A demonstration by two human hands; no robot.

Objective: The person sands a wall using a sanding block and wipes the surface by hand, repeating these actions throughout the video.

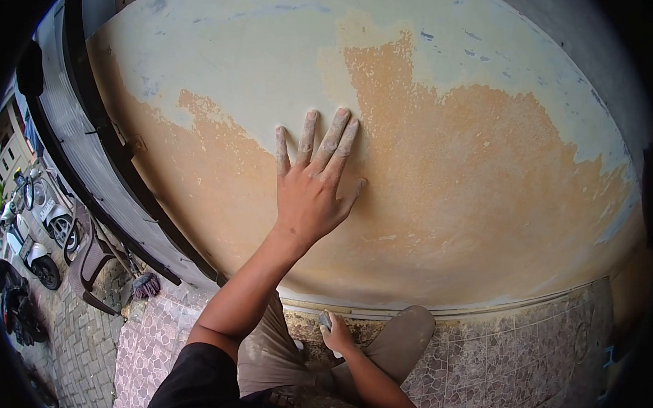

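My left hand [313,179] lies flat against the wall [469,163], its fingers spread and dusty with pale powder. Around it the wall shows smooth whitish-green coating [228,56] above and worn orange paint [439,142] below, with a ragged border between them. Low in the view, near my knee, my right hand [337,335] is closed on a small grey object [325,319], too small to identify. That hand is apart from the wall.
A dark-framed corrugated panel [98,154] stands left of the wall. Beyond it are parked scooters [29,243], a brown chair [91,262] and a brush head [146,285] on the paving. Patterned tiles [490,364] run along the wall's foot.
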